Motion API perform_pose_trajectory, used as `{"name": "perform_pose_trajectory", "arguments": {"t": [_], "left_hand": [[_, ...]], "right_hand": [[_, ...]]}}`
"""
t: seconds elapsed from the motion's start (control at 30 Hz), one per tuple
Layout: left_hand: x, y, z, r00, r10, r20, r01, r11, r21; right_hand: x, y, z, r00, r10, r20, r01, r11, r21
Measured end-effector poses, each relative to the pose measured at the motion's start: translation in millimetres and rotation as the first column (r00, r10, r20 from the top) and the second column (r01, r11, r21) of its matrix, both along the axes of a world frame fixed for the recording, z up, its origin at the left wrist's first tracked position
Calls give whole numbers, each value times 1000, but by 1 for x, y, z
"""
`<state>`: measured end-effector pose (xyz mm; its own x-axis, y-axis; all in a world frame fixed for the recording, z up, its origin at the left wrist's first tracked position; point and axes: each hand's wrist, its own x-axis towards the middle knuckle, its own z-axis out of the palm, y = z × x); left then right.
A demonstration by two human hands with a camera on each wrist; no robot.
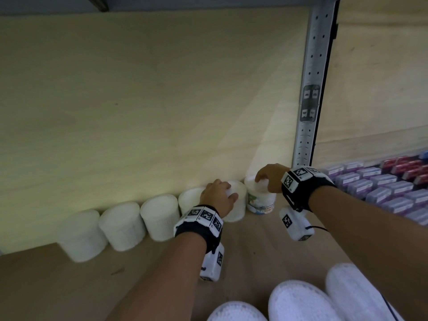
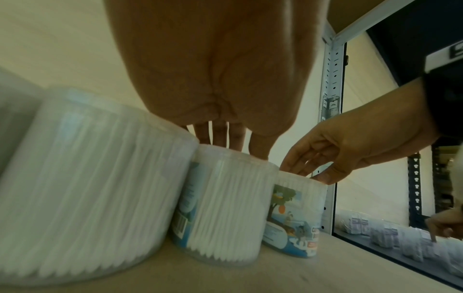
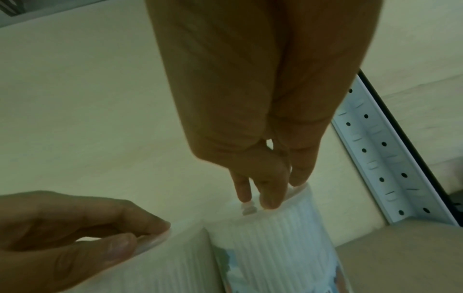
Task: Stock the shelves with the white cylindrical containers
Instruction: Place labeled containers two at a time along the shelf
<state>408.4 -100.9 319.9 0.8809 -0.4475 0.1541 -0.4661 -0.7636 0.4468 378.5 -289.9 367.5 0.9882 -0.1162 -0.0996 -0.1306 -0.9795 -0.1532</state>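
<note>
Several white cylindrical containers (image 1: pixel 120 225) stand in a row along the shelf's back wall. My left hand (image 1: pixel 220 195) grips the lid of the second container from the right (image 1: pixel 238 212), which stands on the shelf; in the left wrist view my fingers (image 2: pixel 220 136) come down on this container (image 2: pixel 225 202). My right hand (image 1: pixel 268 179) holds the top of the rightmost container (image 1: pixel 260 202), whose label shows a cartoon picture (image 2: pixel 288 210). In the right wrist view its fingertips (image 3: pixel 265 196) sit on that lid (image 3: pixel 275 200), and the left hand (image 3: pixel 62 228) pinches the neighbouring lid's edge.
A perforated metal upright (image 1: pixel 310 89) stands just right of the row. Beyond it, purple and red boxes (image 1: pixel 382 188) fill the neighbouring shelf. More white containers (image 1: pixel 298 302) sit at the front, below my arms. Bare wooden shelf (image 1: pixel 69 286) lies before the row.
</note>
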Motion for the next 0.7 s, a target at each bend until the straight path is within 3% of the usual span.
{"name": "perform_pose_trajectory", "arguments": {"t": [0.33, 0.5, 0.7], "left_hand": [[1, -1, 13, 1000, -20, -23, 22, 992, 127], [3, 3, 22, 992, -88, -95, 105, 978, 183], [4, 3, 24, 977, -156, -146, 170, 981, 90]], "right_hand": [[13, -2, -11, 998, -45, 44, 45, 999, 3], [15, -5, -13, 998, -44, 38, 43, 999, 8], [13, -5, -14, 997, -44, 60, 44, 999, -1]]}}
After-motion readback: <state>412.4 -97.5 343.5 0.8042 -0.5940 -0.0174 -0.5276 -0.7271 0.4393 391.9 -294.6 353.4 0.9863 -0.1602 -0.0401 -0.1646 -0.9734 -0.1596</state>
